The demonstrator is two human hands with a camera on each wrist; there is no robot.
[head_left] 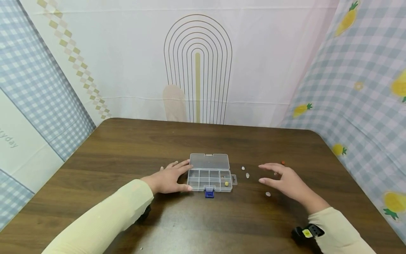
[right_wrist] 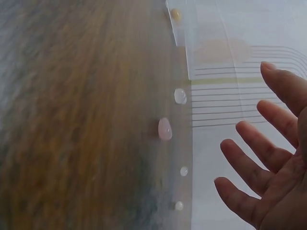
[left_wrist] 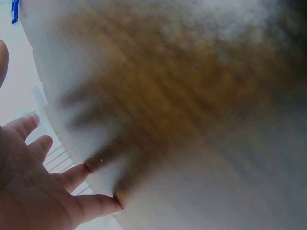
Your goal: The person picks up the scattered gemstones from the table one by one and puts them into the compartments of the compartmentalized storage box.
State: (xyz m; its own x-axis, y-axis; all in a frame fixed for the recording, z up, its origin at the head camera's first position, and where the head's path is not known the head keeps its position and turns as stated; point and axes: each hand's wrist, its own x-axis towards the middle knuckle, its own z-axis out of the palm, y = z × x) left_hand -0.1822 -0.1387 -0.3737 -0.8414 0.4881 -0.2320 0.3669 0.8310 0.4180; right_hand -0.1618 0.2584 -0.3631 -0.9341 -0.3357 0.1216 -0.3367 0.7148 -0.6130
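Note:
A clear plastic compartment box (head_left: 219, 189) lies on the table with its lid (head_left: 209, 161) folded back and a blue latch (head_left: 209, 193) in front. One front compartment holds a yellow stone (head_left: 226, 183); a few other small pieces show inside. Spread fingers of my left hand (head_left: 168, 179) reach the box's left side, the thumb at its front corner. My right hand (head_left: 287, 181) is held over the scattered stones, fingers apart and nothing between them. In the right wrist view a pinkish stone (right_wrist: 165, 129) and a whitish stone (right_wrist: 180, 96) lie away from its fingertips.
Right of the box are small white stones (head_left: 247, 175), and a pale one (head_left: 268, 194) is nearer the front. An orange-red piece (head_left: 283, 162) lies beyond the right hand. Patterned cloth (head_left: 253, 70) hangs behind the brown wooden table (head_left: 142, 137).

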